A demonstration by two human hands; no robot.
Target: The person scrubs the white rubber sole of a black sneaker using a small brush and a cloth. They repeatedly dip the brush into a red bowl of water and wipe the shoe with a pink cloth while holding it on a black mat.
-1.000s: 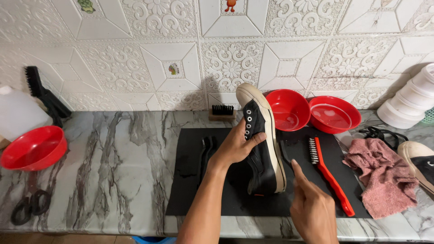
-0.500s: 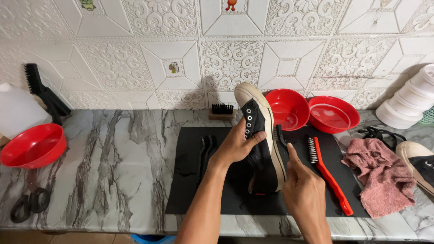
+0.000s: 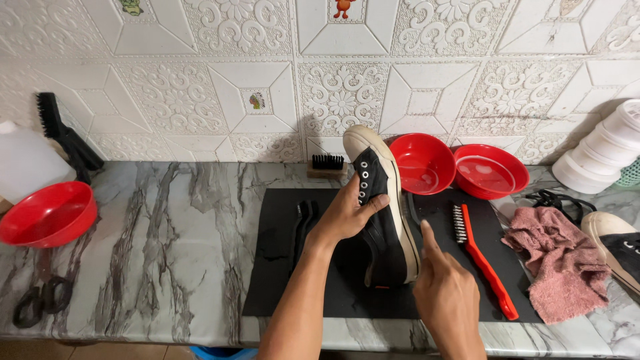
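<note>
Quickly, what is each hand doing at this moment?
Left hand: closed on the black sneaker, holding it on edge.
Right hand: holds nothing, index finger pointing beside the sole.

A home shoe-cleaning corner: marble-patterned bench (image 3: 167,227) against an embossed white tile wall (image 3: 200,87), with brushes (image 3: 481,260) and red basins (image 3: 422,163).

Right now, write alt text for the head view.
Left hand holds a black sneaker on its side over a black mat; right hand points a finger at its sole. A red brush and pink cloth lie right.
</note>
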